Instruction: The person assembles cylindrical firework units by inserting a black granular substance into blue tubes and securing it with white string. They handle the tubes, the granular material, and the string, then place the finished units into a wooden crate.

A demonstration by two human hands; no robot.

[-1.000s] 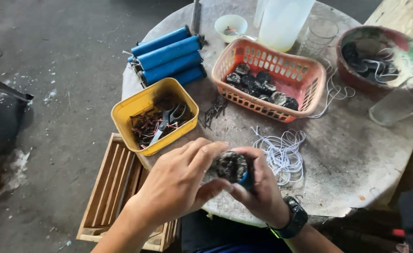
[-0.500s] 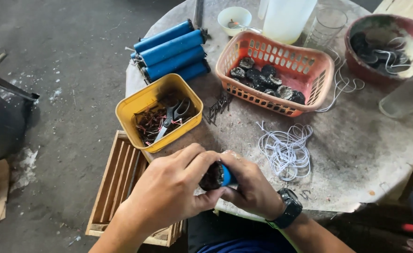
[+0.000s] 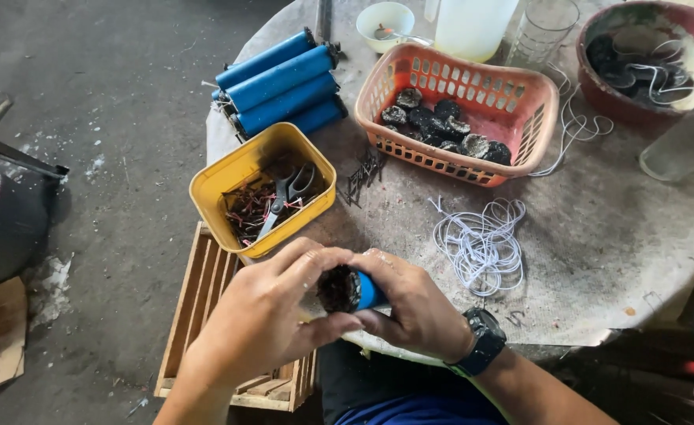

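Both my hands meet at the near edge of the round table (image 3: 599,260). My right hand (image 3: 418,311) grips a short blue tube (image 3: 368,293). My left hand (image 3: 272,315) pinches a dark round lump (image 3: 337,288) at the tube's open end. Just beyond them stands a yellow tub (image 3: 225,177) holding scissors (image 3: 288,193) and reddish wire scraps. A loose coil of white string (image 3: 477,244) lies to the right of my hands.
An orange basket (image 3: 532,134) holds several dark lumps. Several long blue tubes (image 3: 280,83) lie at the back left. A red bowl (image 3: 599,86), a glass (image 3: 544,31), a white jug (image 3: 473,27) and a small white cup (image 3: 386,24) stand behind. A wooden crate (image 3: 197,315) sits below the table.
My hands have turned the tube slightly, and the dark lump now sits against its open end between my left fingers. The view has shifted a little.
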